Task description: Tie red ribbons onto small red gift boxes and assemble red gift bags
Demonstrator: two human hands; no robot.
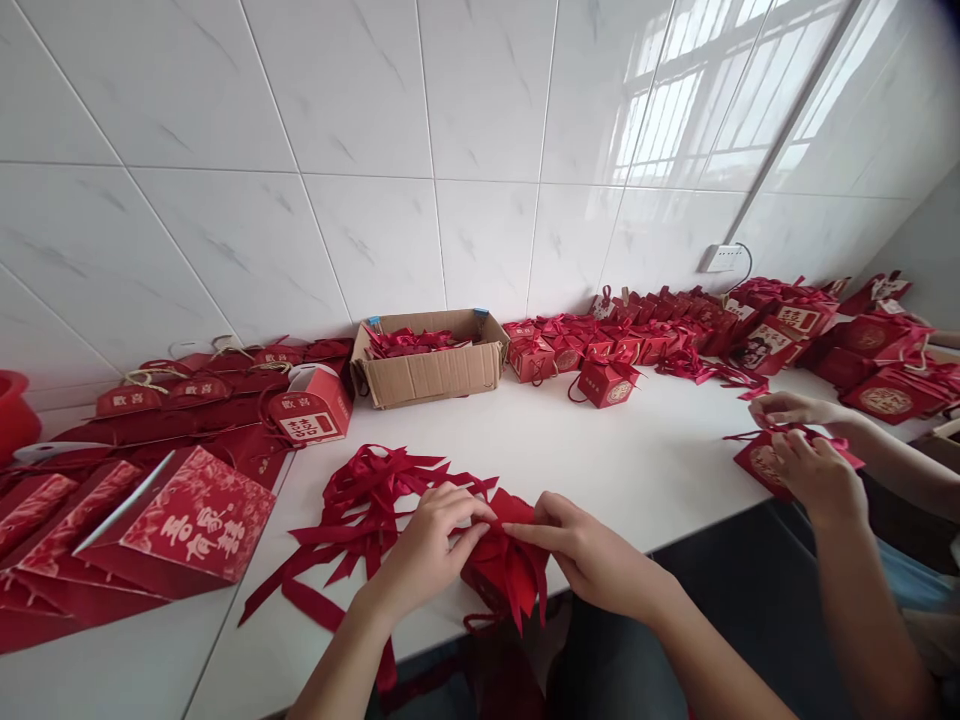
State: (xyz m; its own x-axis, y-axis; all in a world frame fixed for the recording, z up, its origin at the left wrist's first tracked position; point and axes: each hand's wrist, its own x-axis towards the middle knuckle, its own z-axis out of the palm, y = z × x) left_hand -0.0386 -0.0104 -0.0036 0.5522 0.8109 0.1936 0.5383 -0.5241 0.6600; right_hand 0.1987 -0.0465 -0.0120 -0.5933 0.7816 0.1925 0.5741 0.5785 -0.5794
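Note:
At the table's front edge stands a small red gift box with red ribbon on its top, the tails hanging down its front. My left hand pinches the ribbon at the box's upper left, thumb and forefinger together. From the other side my right hand grips the ribbon near the middle, its fingers closed. The knot itself is partly hidden by my fingers. Just left of the box, a loose pile of red ribbons spreads over the white table, some trailing past its edge.
A cardboard box with red ribbon pieces stands by the tiled wall. Flat red boxes lie at left. Finished-looking red boxes line the back right. Beside me, a co-worker's hands hold another red box.

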